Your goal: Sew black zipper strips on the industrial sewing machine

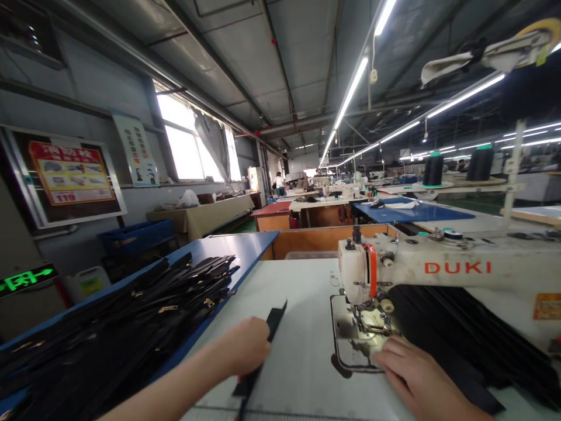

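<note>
A narrow black fabric strip slants over the pale sewing table, and my left hand is closed around its middle. Both ends of the strip stick out past my fist. At the white sewing machine, my right hand rests by the front right corner of the metal needle plate. Its fingers are curled and pressed together, and anything between them is hidden. Dark fabric pieces lie under the machine arm, to the right of the needle.
To the left, a blue table carries a heap of black strips with zipper pulls. Thread cones stand on a rack behind the machine. Farther back are more worktables and a person. A blue bin sits by the wall.
</note>
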### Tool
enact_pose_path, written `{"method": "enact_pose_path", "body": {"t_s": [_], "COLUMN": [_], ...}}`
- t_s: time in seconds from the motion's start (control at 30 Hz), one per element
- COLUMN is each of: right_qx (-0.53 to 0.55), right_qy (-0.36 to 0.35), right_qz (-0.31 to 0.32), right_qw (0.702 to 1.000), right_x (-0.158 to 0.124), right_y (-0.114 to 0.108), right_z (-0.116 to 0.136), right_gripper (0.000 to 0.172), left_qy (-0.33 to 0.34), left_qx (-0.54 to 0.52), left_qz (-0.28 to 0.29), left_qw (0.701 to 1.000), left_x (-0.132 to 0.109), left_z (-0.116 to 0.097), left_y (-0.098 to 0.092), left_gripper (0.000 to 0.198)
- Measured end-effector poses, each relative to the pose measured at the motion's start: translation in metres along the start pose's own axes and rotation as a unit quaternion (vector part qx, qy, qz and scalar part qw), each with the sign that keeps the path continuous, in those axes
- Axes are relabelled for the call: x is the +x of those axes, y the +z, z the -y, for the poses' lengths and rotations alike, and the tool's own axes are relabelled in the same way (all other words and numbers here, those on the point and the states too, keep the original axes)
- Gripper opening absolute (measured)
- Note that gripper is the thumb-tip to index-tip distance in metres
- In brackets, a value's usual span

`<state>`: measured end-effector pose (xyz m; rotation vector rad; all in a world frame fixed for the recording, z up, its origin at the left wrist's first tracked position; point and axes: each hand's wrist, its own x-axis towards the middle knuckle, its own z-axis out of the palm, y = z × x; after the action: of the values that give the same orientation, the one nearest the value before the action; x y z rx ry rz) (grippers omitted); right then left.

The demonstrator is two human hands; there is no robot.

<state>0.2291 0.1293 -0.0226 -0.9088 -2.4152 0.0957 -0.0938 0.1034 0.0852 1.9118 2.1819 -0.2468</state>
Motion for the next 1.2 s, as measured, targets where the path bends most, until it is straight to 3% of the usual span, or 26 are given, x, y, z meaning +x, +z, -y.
{"method": "enact_pose_path", "body": {"t_s": [0.13, 0.27, 0.37, 0.5, 0.6, 0.73, 1.0, 1.2], "right_qx": [-0.021, -0.024, -0.032, -0.038, -0.038, -0.030, -0.049, -0.048], "right_qy": [0.015, 0.017, 0.009, -0.001, -0.008, -0.022, -0.021, -0.028], "right_qz": [0.009, 0.014, 0.014, 0.015, 0.020, 0.018, 0.015, -0.005], "right_qw": [1.000, 0.999, 0.999, 0.999, 0.999, 0.999, 0.998, 0.998], "right_x": [0.001, 0.001, 0.002, 0.004, 0.005, 0.006, 0.006, 0.006], "right_y": [-0.001, 0.002, 0.004, 0.004, 0.003, 0.003, 0.005, 0.002], "right_z": [0.000, -0.002, -0.005, -0.006, -0.005, -0.006, -0.005, -0.002], "right_gripper": [0.026, 0.025, 0.024, 0.023, 0.024, 0.026, 0.026, 0.027], "left_qy": [0.049, 0.060, 0.079, 0.124, 0.141, 0.197, 0.250, 0.326], "left_qx": [-0.084, -0.148, -0.172, -0.173, -0.161, -0.132, -0.098, -0.092], "left_qz": [0.092, 0.122, 0.082, -0.052, -0.125, -0.103, -0.088, -0.057], "left_qw": [0.991, 0.980, 0.978, 0.976, 0.969, 0.966, 0.959, 0.939], "left_x": [0.018, 0.033, 0.034, 0.028, 0.025, 0.024, 0.030, 0.032], "left_z": [-0.056, -0.075, -0.075, -0.061, -0.048, -0.043, -0.071, -0.070], "left_y": [0.032, 0.042, 0.046, 0.053, 0.060, 0.078, 0.092, 0.099], "left_gripper": [0.028, 0.034, 0.032, 0.019, 0.034, 0.062, 0.066, 0.069]}}
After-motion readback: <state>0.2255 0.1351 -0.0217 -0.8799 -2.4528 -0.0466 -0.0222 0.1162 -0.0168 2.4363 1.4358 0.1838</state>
